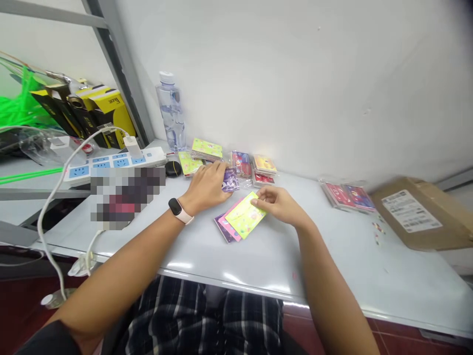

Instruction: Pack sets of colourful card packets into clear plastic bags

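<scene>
My left hand, with a band on its wrist, reaches to the piles at the back of the table. Its fingers and thumb close around a purple card, which they partly hide. Nearer to me, my right hand pinches the upper right edge of a yellow-green printed card. That card lies fanned over a pink card and a dark purple card. Behind my left hand are a stack of green cards, a red-and-blue card pack and a stack with a yellow card on top.
A water bottle stands against the wall, near a black round case and a white power strip with cables. To the right lie wrapped red and blue card packs and a cardboard box. The table's front edge runs before my lap.
</scene>
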A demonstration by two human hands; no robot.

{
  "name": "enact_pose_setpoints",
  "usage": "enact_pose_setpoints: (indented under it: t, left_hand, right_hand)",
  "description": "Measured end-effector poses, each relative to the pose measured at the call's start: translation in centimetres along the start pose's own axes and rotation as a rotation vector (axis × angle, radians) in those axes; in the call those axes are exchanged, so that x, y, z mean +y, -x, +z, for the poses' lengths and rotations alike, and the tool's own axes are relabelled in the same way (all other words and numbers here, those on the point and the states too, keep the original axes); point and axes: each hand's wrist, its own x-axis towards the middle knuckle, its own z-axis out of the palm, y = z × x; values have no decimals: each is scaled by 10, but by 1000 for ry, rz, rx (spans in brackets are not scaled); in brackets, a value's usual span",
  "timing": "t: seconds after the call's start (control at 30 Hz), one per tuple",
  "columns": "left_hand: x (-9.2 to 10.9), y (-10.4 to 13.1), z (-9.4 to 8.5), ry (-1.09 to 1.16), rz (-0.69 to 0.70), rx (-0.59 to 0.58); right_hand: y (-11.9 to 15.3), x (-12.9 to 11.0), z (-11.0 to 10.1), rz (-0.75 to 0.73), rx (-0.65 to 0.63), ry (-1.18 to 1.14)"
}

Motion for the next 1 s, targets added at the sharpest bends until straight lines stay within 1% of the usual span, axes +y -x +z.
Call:
enact_pose_setpoints:
  t: [0.07, 0.1, 0.13, 0.17, 0.2, 0.3, 0.37, 0.43, 0.5, 0.63, 0.77, 0.83, 0.9, 1.0]
  left_hand:
    - [-1, 0, 1, -1, 17, -7]
    - [-2, 0, 1, 2, 27, -7]
    - [-2, 0, 2, 6, 35, -8]
    - [-2, 0, 2, 8, 39, -9]
    - [-2, 0, 2, 8, 39, -11]
    - [-2, 0, 2, -6, 21, -13]
    - [-1, 1, 1, -20, 8, -4]
    - [0, 1, 1, -28, -2, 5]
    - [0, 1, 1, -28, -9, 3]
    - [-1, 1, 2, -5, 28, -4]
    - [1, 1, 4, 14, 94, 5]
    - [3, 1, 5, 24, 118, 15]
    - [4, 1, 5, 32, 146, 14]
    - [6, 3, 5, 30, 179, -12]
  right_hand:
    - [4, -5, -5, 38, -52, -128]
    - [6, -6, -7, 40, -60, -187]
    - [7, -7, -9, 25, -42, -242]
    - [7, -8, -10, -3, 6, -299]
    - [6, -7, -10, -41, 82, -356]
    - [2, -4, -7, -132, 343, -457]
    - [-2, -2, -4, -160, 486, -431]
    - [-4, -2, -1, -170, 560, -364]
    - [-5, -2, 3, -158, 564, -310]
    - [-5, -5, 9, -81, 494, -322]
    - [-7, -6, 15, -37, 513, -392]
    - [-9, -5, 20, -23, 514, -391]
    - [-11, -4, 27, -21, 473, -342]
    - [-11, -3, 37, -86, 340, -215]
